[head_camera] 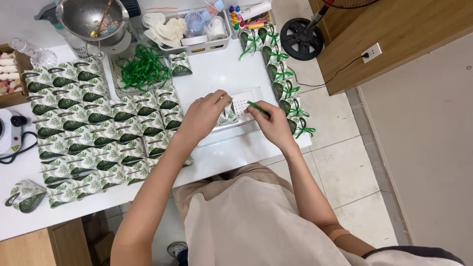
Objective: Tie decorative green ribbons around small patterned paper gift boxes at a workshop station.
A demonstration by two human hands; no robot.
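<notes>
One small green-and-white leaf-print box (227, 116) gripped by left hand (204, 116); right hand (271, 123) pinching green ribbon (257, 108).

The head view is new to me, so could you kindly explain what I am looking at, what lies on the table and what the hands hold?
The picture comes from a camera worn on a person's head, looking down at their own two bare hands over a white table. The left hand holds a small green-and-white leaf-patterned gift box on a clear tray. The right hand pinches a piece of green ribbon in its grip. To the left lie rows of untied boxes; along the right edge stand boxes tied with ribbon. A loose ribbon pile, a metal bowl and a supply bin sit at the back.
</notes>
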